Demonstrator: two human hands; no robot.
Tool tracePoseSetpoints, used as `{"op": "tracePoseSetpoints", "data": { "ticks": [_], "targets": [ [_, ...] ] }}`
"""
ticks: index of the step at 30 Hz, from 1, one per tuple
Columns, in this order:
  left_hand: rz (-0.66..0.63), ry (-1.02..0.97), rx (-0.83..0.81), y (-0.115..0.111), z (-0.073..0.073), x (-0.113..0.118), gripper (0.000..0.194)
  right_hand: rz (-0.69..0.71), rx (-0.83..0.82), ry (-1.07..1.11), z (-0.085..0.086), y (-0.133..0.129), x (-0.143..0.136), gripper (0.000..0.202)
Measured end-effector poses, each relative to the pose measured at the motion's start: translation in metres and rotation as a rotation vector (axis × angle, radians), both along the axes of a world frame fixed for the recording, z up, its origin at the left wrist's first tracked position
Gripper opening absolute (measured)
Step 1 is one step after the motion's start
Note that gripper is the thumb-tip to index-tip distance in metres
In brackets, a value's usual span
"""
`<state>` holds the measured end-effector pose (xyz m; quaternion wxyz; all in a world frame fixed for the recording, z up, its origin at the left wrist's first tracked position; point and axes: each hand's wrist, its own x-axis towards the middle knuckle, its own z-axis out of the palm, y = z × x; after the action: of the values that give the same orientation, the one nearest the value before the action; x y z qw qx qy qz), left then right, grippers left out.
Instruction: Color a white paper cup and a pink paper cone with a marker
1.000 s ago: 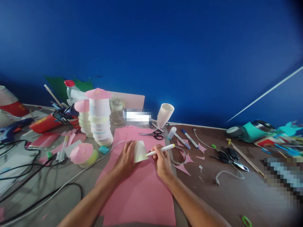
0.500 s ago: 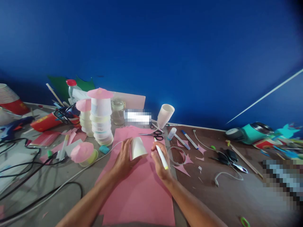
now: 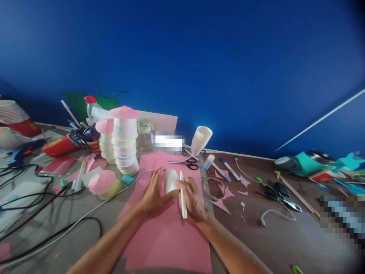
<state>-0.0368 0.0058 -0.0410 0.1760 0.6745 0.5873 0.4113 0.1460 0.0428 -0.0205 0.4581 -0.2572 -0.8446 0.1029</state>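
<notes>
A white paper cup [image 3: 170, 181] is tipped over on the pink paper sheet [image 3: 168, 243]. My left hand [image 3: 154, 196] steadies it, fingers along its left side and thumb near its lower edge. In my right hand [image 3: 194, 196] is a white marker [image 3: 183, 201] with yellow ends, gripped upright close to the cup's right side. The right fingers reach the cup's edge; whether they press on it I cannot tell. Black-handled scissors [image 3: 191, 164] lie just beyond the hands on the sheet.
Stacked paper cups with a pink paper top [image 3: 125, 142] stand left, near a smaller pink-topped cup [image 3: 104, 184]. A leaning cup stack [image 3: 201, 140] is at the back. Pink scraps [image 3: 221, 205], markers [image 3: 230, 170] and a glue stick [image 3: 209, 162] lie right; cables [image 3: 85, 217] cross the left.
My right hand has moved left to the cup, bringing the marker more upright beside it. My left hand stays at the cup, and the view has shifted slightly.
</notes>
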Motion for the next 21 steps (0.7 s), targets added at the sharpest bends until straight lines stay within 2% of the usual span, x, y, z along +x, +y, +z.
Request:
{"op": "tracePoseSetpoints", "data": {
  "ticks": [4,6,11,13,21],
  "targets": [
    [0.033,0.053,0.037,0.001,-0.002,0.003,0.077,0.038,-0.053,0.036,0.000,0.000,0.000,0.035],
    [0.054,0.094,0.073,0.001,-0.003,0.003,0.077,0.050,-0.131,0.126,0.001,-0.001,0.000,0.035],
    [0.060,0.215,0.130,0.000,-0.005,0.002,0.079,-0.015,-0.659,0.503,0.005,-0.002,-0.002,0.027],
    [0.052,0.240,0.144,0.000,-0.005,0.001,0.082,0.008,-0.769,0.584,0.005,0.000,-0.004,0.030],
    [0.047,0.340,0.303,0.000,-0.004,0.002,0.082,0.047,-0.726,0.575,0.012,-0.002,-0.010,0.036]
  ]
}}
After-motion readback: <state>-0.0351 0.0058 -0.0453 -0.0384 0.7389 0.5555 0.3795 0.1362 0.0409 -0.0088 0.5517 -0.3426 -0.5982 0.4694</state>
